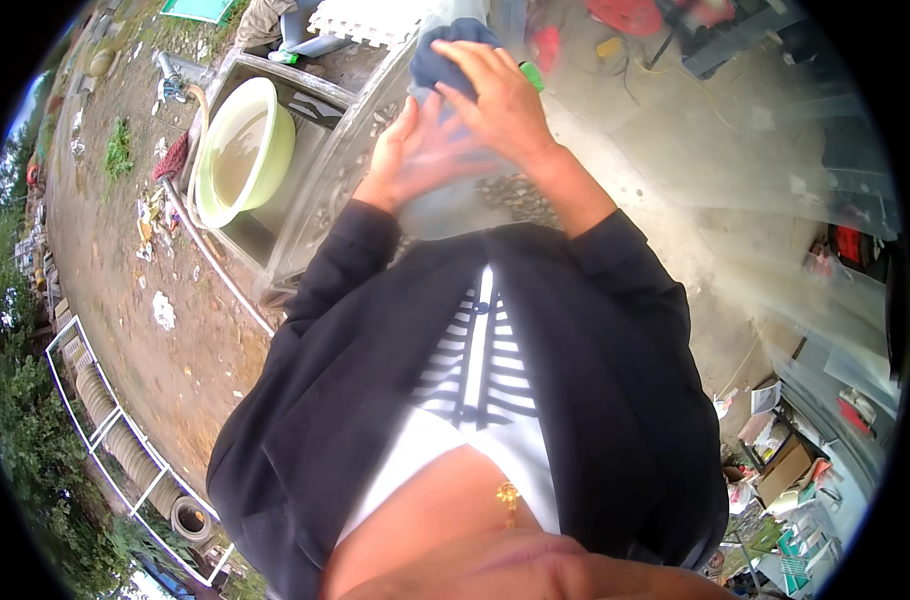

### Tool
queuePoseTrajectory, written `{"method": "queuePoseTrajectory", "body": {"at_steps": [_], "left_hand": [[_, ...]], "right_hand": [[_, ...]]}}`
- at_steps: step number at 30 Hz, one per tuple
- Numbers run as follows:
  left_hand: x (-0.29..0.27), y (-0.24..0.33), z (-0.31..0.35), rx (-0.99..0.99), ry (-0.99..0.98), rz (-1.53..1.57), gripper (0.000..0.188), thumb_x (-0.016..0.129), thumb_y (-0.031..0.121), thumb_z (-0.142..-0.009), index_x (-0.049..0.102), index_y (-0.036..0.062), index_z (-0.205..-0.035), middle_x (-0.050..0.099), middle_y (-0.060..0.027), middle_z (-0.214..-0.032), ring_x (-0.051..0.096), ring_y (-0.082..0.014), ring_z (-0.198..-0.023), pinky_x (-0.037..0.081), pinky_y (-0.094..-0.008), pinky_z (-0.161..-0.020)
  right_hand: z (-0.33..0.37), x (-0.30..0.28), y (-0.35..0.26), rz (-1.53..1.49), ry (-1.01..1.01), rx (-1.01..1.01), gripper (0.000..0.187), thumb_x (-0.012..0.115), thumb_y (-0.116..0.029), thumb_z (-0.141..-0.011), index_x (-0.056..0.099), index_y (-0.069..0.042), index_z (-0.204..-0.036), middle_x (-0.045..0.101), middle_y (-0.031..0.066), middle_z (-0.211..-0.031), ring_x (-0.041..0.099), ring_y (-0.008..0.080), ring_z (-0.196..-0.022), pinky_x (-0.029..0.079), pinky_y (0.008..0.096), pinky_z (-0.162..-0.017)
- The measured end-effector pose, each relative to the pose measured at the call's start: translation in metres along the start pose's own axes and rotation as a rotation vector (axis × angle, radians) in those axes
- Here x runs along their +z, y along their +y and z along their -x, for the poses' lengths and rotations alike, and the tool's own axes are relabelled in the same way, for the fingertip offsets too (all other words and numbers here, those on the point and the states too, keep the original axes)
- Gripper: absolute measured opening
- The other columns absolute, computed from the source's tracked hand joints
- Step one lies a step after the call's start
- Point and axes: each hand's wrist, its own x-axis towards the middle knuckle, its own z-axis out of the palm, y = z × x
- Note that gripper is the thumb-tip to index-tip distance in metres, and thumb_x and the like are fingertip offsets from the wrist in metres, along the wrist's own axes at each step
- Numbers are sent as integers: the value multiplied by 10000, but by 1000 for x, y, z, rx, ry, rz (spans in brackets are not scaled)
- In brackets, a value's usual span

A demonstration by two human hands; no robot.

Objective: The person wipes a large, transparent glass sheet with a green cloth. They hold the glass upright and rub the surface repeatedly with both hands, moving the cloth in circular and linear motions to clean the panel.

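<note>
My right hand (497,98) presses a dark blue cloth (437,52) against a clear, cloudy object (453,205) that I hold upright in front of my chest. My left hand (412,152) lies flat against the far side of the clear object and shows blurred through it, fingers pointing up. Whether this is a pane or a container I cannot tell. Both dark sleeves come up from the lower middle of the picture.
A pale green basin (237,152) with water sits in a concrete trough (305,95) at the upper left, with a hose (210,250) beside it. Dirt ground and a white frame (95,420) lie left. Concrete floor, red items (625,14) and cardboard boxes (783,468) are right.
</note>
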Motion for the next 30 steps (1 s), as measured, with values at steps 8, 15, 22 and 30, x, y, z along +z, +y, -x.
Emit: {"method": "queuePoseTrajectory", "body": {"at_steps": [8, 15, 22, 30], "left_hand": [[-13, -1, 18, 171, -30, -157, 612, 313, 555, -957, 131, 312, -1489, 226, -143, -1499, 295, -367, -1344, 234, -629, -1060], [-33, -2, 34, 87, -40, -113, 674, 441, 548, -911, 141, 355, -1483, 169, -112, -1538, 206, -487, -1358, 248, -697, -1009], [-19, -15, 26, 24, -62, -214, 675, 387, 589, -913, 156, 316, -1484, 205, -124, -1529, 236, -486, -1348, 239, -710, -998], [-51, -24, 29, 89, 123, -44, 773, 250, 649, -924, 283, 68, -1432, 315, -156, -1462, 334, -344, -1334, 259, -500, -1095]], "right_hand": [[65, -7, -5, -131, -405, -62, 464, 640, -5, -691, 609, -139, -1134, 585, 21, -1098, 579, 248, -984, 490, 353, -800], [95, -23, 80, 3, -333, 513, 287, 611, -87, -812, 623, -128, -1095, 613, 89, -1060, 597, 290, -996, 480, 354, -829], [-17, 3, 16, -162, 61, 293, 265, 621, -183, -838, 606, -102, -1091, 627, 128, -1054, 605, 328, -966, 483, 381, -815], [46, 31, -37, -216, -326, 145, 298, 603, -136, -834, 596, -120, -1132, 585, 55, -1125, 596, 288, -1005, 494, 375, -825]]}}
